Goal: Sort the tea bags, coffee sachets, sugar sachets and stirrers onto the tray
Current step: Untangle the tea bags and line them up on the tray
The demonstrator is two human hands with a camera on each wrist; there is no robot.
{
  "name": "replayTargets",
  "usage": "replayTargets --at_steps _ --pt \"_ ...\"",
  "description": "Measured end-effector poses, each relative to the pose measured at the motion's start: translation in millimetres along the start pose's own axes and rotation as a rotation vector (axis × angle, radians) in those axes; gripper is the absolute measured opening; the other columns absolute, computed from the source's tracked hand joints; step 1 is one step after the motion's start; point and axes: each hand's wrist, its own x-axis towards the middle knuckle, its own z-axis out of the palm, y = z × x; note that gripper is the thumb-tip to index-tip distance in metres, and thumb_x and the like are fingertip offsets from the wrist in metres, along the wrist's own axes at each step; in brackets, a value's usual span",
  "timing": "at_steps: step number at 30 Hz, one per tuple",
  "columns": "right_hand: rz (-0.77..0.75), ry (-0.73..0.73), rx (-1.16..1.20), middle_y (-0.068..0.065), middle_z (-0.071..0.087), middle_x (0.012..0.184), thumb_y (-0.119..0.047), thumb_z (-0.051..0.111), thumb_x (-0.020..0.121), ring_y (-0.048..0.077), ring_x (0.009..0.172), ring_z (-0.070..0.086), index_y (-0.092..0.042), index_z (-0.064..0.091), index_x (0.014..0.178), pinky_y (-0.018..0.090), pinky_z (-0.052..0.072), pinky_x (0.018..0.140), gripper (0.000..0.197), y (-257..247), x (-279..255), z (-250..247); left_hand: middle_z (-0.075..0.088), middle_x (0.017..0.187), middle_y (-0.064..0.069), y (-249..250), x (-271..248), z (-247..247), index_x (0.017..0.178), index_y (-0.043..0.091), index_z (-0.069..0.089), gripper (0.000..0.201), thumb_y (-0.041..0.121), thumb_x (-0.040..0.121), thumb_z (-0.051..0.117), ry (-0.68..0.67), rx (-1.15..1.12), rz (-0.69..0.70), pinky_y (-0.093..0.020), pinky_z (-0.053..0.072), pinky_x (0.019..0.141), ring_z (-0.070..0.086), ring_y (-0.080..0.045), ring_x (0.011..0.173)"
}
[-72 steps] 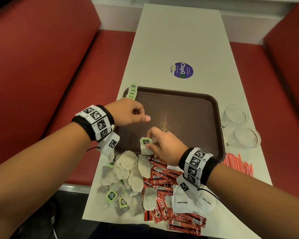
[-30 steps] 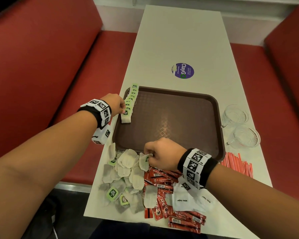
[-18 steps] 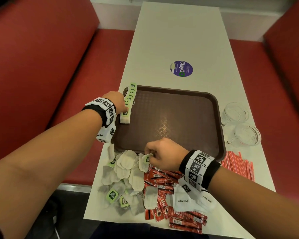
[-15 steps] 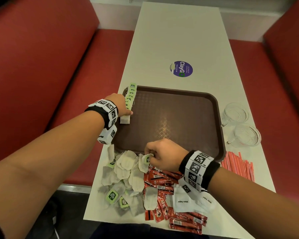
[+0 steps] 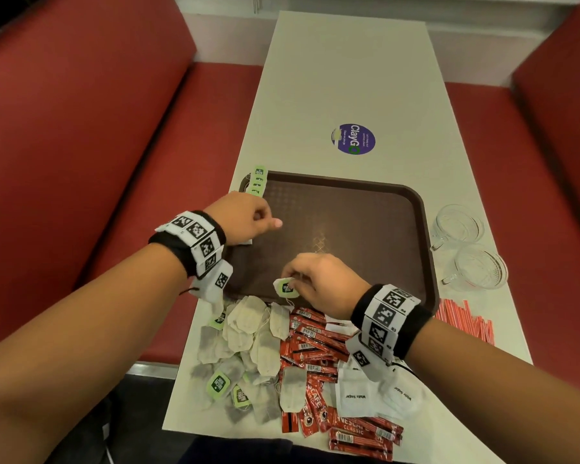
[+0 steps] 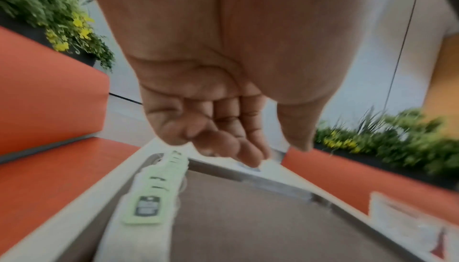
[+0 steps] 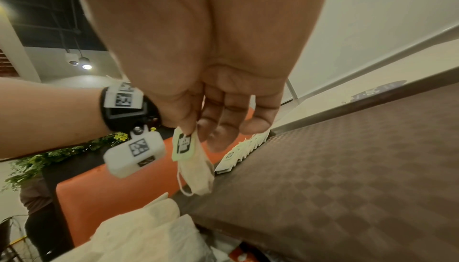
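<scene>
Right hand pinching tea bag above tray

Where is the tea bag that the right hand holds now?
In the head view, the tea bag hangs pinched in the right hand over the near edge of the brown tray, just above the loose tea bag pile.

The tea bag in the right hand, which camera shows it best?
The right wrist view: the tea bag hangs close up, with the right hand pinching its green tag. The head view shows only that tag at the fingers, small, over the tray. The left wrist view does not show it.
</scene>
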Motion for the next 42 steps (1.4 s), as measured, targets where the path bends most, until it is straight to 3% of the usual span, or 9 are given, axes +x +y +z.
replayTargets --at_steps 5,9,15,19,22,28,33,38,42 --pt "0.046 0.131 0.102 -0.009 0.061 0.081 -0.017 0.062 0.095 0.013 0.073 0.057 -0.023 0.055 0.096 0.031 0.048 0.067 0.01 1 0 -5 0.067 0.075 0.012 17 -51 10 0.088 0.031 0.073 0.022 0.051 0.081 0.073 -0.102 -0.225 0.206 -0.012 0.044 0.064 0.059 0.0 0.07" --pt "0.052 0.169 0.126 -0.007 0.057 0.072 -0.015 0.064 0.094 0.015 0.066 0.055 -0.022 0.046 0.093 0.032 0.047 0.062 0.019 -2 1 -7 0.064 0.073 0.014 19 -67 29 0.094 0.029 0.074 0.015 0.038 0.083 0.077 0.002 -0.249 0.219 -0.016 0.045 0.062 0.057 -0.001 0.068" --pt "0.045 0.14 0.149 -0.01 0.059 0.082 -0.023 0.069 0.09 0.014 0.073 0.059 -0.021 0.05 0.105 0.031 0.051 0.067 0.024 -8 2 -1 0.063 0.074 0.015 20 -74 35 0.091 0.029 0.071 0.006 0.034 0.089 0.071 0.075 -0.205 0.216 -0.021 0.045 0.064 0.057 0.0 0.069" --pt "0.072 0.105 -0.011 -0.012 0.051 0.07 -0.026 0.063 0.093 0.016 0.07 0.053 -0.026 0.051 0.082 0.03 0.04 0.064 0.016 -8 2 0 0.06 0.07 0.014 24 -76 30 0.088 0.029 0.069 0.002 0.03 0.09 0.07 0.139 -0.213 0.252 -0.021 0.043 0.062 0.053 -0.003 0.065" --pt "0.079 0.104 -0.007 -0.01 0.052 0.069 -0.027 0.061 0.095 0.017 0.069 0.053 -0.024 0.054 0.078 0.031 0.041 0.064 0.018 -9 4 1 0.063 0.072 0.012 25 -80 30 0.089 0.028 0.07 0.001 0.029 0.09 0.071 0.182 -0.244 0.271 -0.023 0.046 0.063 0.055 -0.006 0.066" --pt "0.092 0.067 -0.006 -0.006 0.061 0.078 -0.03 0.064 0.092 0.017 0.073 0.057 -0.019 0.06 0.089 0.034 0.049 0.068 0.012 -11 4 7 0.064 0.074 0.013 15 -80 31 0.092 0.03 0.071 0.004 0.033 0.089 0.072 0.105 -0.232 0.212 -0.021 0.045 0.063 0.055 -0.003 0.066" --pt "0.078 -0.136 -0.073 -0.011 0.063 0.098 -0.045 0.073 0.082 0.013 0.085 0.06 -0.026 0.055 0.115 0.032 0.051 0.076 0.042 -10 -1 23 0.063 0.075 0.015 -6 -67 23 0.091 0.029 0.07 0.003 0.028 0.092 0.067 0.245 -0.194 0.035 -0.027 0.046 0.066 0.054 0.0 0.066" --pt "-0.037 -0.313 -0.333 -0.002 0.057 0.107 -0.053 0.074 0.078 0.021 0.094 0.057 -0.02 0.059 0.112 0.033 0.048 0.076 0.05 -10 -4 37 0.069 0.088 0.01 -34 -46 16 0.096 0.029 0.07 0.005 0.029 0.093 0.066 0.055 0.038 -0.096 -0.026 0.045 0.073 0.062 -0.01 0.082" --pt "-0.069 -0.326 -0.362 0.001 0.057 0.11 -0.048 0.069 0.085 0.023 0.099 0.056 -0.019 0.06 0.115 0.033 0.045 0.078 0.043 -9 -4 38 0.069 0.091 0.008 -44 -26 18 0.103 0.025 0.071 0.011 0.027 0.093 0.068 -0.112 0.109 -0.128 -0.024 0.044 0.075 0.062 -0.011 0.086"
